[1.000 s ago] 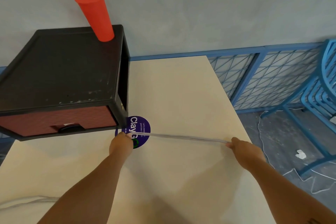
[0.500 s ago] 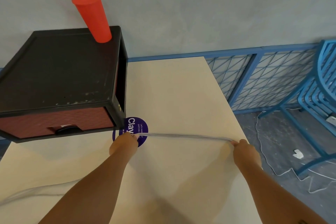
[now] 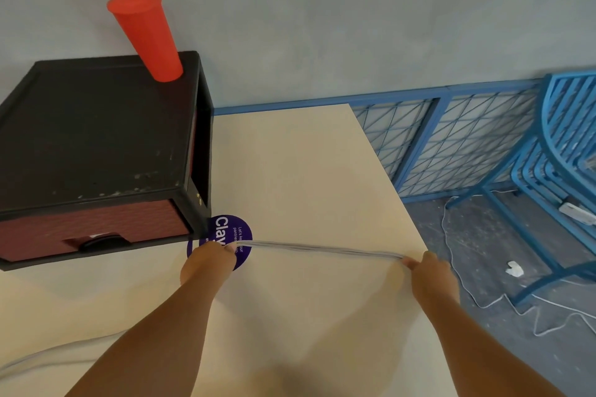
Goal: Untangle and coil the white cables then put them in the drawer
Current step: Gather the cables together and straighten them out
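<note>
A bundle of white cables (image 3: 322,249) is stretched taut just above the cream table (image 3: 290,171), several strands side by side. My left hand (image 3: 208,263) pinches one end over a purple round sticker (image 3: 230,237). My right hand (image 3: 430,274) pinches the other end near the table's right edge. A loose length of white cable (image 3: 48,356) trails off the lower left, behind my left forearm. The black cabinet (image 3: 96,138) stands at the left, its red drawer (image 3: 93,229) closed with a dark handle.
A red tumbler (image 3: 146,32) with a straw stands on the cabinet's back right corner. Blue metal chairs (image 3: 554,177) and a blue mesh fence (image 3: 451,138) are to the right. More thin cable (image 3: 464,287) lies on the grey floor.
Both hands stay at the cable ends with the bundle taut; my right hand has shifted slightly. More loose cable has come into view at the lower left.
</note>
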A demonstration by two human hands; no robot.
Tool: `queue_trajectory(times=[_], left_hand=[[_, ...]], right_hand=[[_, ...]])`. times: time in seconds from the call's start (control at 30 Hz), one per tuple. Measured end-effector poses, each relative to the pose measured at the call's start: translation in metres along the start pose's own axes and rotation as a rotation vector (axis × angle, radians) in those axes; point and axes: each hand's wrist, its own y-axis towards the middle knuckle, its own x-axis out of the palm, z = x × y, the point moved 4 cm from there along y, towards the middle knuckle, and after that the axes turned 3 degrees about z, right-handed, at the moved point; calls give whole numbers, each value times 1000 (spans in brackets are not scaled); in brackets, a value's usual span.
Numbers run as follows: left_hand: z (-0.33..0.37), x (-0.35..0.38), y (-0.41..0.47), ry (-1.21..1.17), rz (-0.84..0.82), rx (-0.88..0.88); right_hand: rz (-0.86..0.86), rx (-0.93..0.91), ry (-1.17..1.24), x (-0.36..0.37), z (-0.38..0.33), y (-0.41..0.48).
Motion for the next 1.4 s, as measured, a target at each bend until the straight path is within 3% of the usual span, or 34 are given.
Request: queue_trajectory(times=[0.17, 0.27, 0.4, 0.53, 0.7, 0.83, 0.93, 1.03, 1.2, 1.4], left_hand=[[-2, 5, -9, 17, 84, 48], [-2, 5, -11, 12, 87, 43], [0, 5, -12, -4, 79, 90], [1, 8, -19, -39, 86, 171], [5, 7, -35, 24, 100, 279], [8, 10, -49, 97, 100, 410], [9, 15, -63, 124, 52, 508], [2, 19, -72, 121, -46, 567], [-10, 17, -84, 91, -66, 665], [-43, 6, -77, 147, -79, 628]], right_hand=[[105, -16, -205, 2, 1, -17], [154, -29, -209, 7, 6, -25], [72, -45, -105, 7, 12, -18], [63, -122, -289, 4, 3, -15], [46, -494, -251, 10, -72, -46], [-209, -875, -91, 42, -151, -99], [-344, -1035, -149, 71, -187, -139], [-400, -1007, -202, 91, -197, -160], [-344, -987, -225, 93, -193, -163], [-289, -862, -187, 89, -190, -157]])
